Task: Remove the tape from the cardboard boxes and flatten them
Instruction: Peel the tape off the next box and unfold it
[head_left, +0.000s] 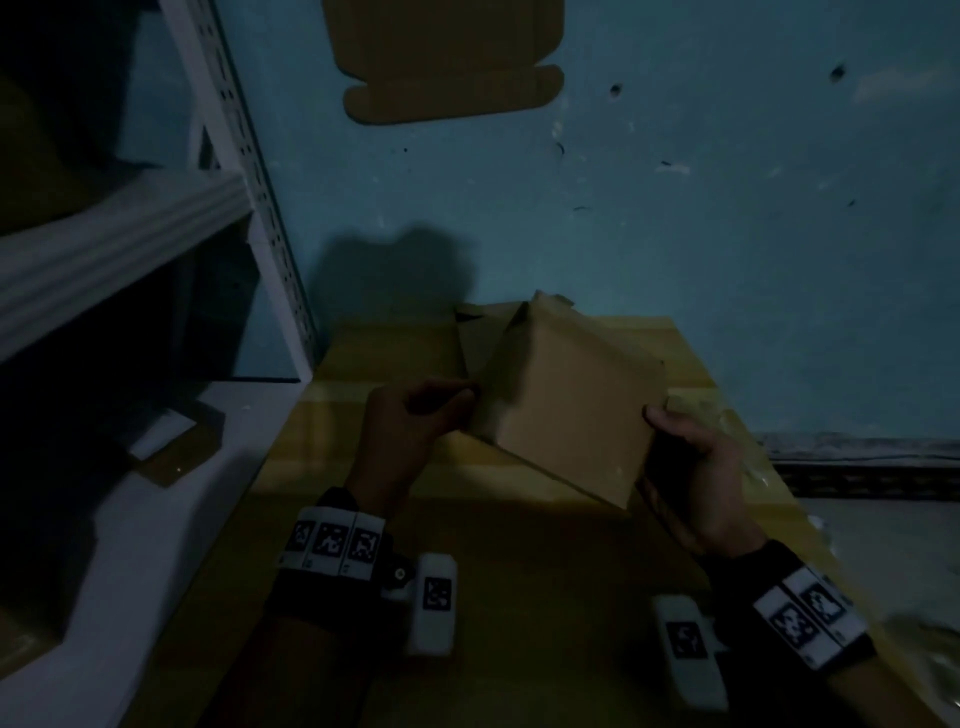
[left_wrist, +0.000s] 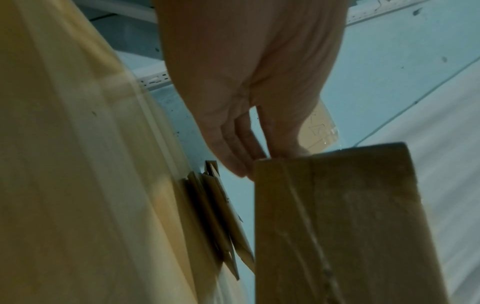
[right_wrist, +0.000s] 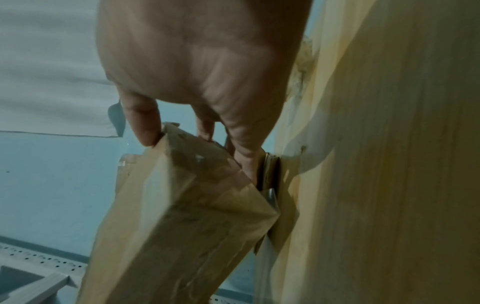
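The small cardboard box (head_left: 566, 400) is held tilted above the large taped carton (head_left: 519, 571) serving as the desk, the left hand (head_left: 410, 421) pinching its left corner and the right hand (head_left: 696, 467) gripping its right edge. To do this step well, probably find the clear tape seam (left_wrist: 306, 207), lift one end and peel along it. Flattened boxes (head_left: 478, 332) lie just behind; the metal shelf rack (head_left: 249, 208) stands left, with open room right.
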